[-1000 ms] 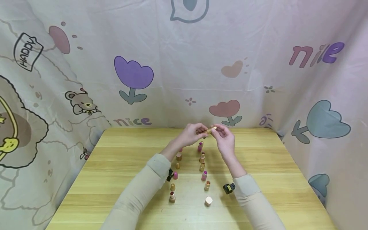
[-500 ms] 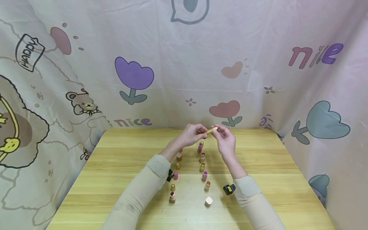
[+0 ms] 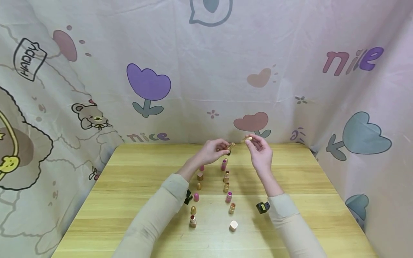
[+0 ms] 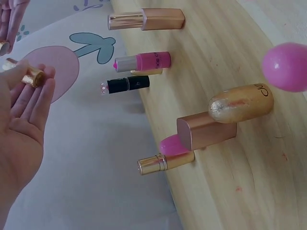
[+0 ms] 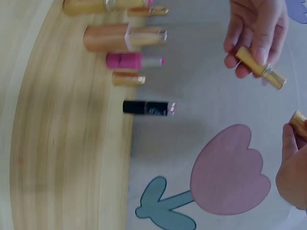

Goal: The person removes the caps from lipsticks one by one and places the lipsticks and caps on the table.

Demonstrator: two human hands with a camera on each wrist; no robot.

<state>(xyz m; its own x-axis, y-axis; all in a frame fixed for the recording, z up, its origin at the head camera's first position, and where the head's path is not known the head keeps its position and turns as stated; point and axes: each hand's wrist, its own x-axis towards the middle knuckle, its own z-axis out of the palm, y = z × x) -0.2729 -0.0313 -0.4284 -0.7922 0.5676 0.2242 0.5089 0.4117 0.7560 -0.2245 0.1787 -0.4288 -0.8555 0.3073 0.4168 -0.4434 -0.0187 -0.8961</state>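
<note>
Above the table's far edge, my left hand (image 3: 210, 152) pinches a gold lipstick tube (image 5: 261, 68) between thumb and fingers, with its narrower collar end sticking out. My right hand (image 3: 262, 154), a little to the right, holds a gold lipstick cap (image 3: 247, 139) in its fingertips. A gap separates cap and tube in the head and right wrist views. Part of the cap is hidden by the right fingers. Below the hands stand a black lipstick (image 5: 146, 108) and an uncapped pink lipstick (image 3: 223, 165).
Several uncapped lipsticks, one a gold lipstick (image 3: 226, 187), form the right column on the wooden table (image 3: 145, 200). Caps form the left column, among them a pink cap (image 3: 196, 197). Nearest stand a dark-red lipstick (image 3: 193, 221) and a square cap (image 3: 233, 225).
Tube and cap were together between both hands; now they are apart. My right hand has moved right and slightly up with the cap, while the left hand has stayed nearly in place.
</note>
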